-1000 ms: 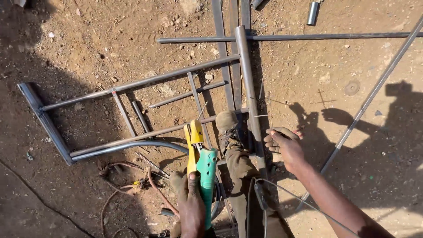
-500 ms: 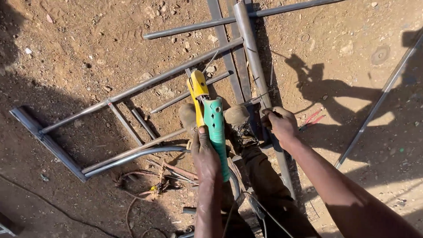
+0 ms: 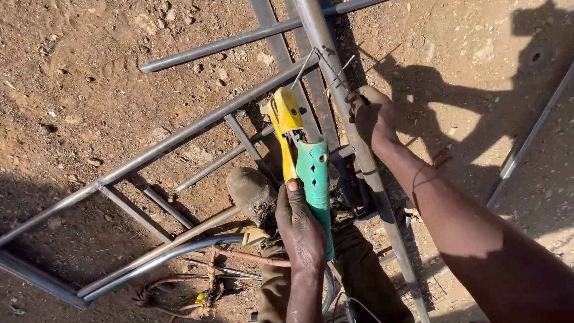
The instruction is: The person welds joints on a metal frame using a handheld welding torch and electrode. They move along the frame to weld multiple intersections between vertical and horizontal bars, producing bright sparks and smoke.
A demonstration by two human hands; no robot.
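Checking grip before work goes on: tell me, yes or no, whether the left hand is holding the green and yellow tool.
Yes, the left hand is wrapped around the green handle of the green and yellow tool.

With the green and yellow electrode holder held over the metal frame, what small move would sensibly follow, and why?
Probably lowering the green and yellow electrode holder in the left hand toward the round grey steel pipe. The right hand is on that pipe as if steadying it, and the holder's yellow jaw hangs just beside it, apparently not touching.

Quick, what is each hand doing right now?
Left hand: closed around the green and yellow tool.
Right hand: closed on the long metal pipe, with thin rods sticking out above it.
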